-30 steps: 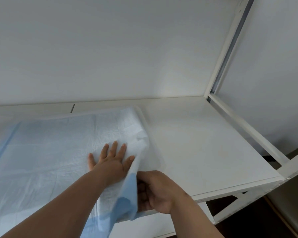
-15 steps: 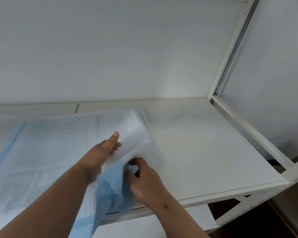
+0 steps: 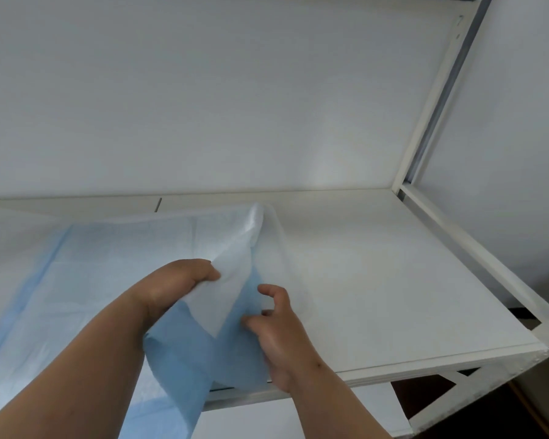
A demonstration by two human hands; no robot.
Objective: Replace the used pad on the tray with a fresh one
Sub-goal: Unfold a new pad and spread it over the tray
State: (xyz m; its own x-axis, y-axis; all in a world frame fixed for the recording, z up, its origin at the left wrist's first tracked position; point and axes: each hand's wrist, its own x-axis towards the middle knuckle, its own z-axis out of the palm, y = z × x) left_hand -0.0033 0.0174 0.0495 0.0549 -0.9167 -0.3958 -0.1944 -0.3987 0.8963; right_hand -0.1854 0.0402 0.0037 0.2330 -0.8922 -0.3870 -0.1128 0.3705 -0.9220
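A large pad (image 3: 114,264), white on top with a blue backing and blue edge strips, lies spread over the left part of the white shelf. The clear tray (image 3: 278,248) under it shows only as a faint raised rim at the pad's right side. My left hand (image 3: 175,286) pinches the pad's near right corner and lifts it, so the blue underside hangs folded over the shelf's front edge. My right hand (image 3: 276,334) hovers just right of that fold, fingers curled and apart, fingertips touching the blue backing.
The white shelf board (image 3: 393,280) stretches to the right of the pad. A white metal upright (image 3: 425,115) and side rail (image 3: 476,258) bound it at the right. A white wall stands behind. A lower shelf (image 3: 282,416) shows below the front edge.
My left hand went from pressing flat on the pad to pinching and lifting its corner. My right hand let go of the blue edge and opened beside the fold.
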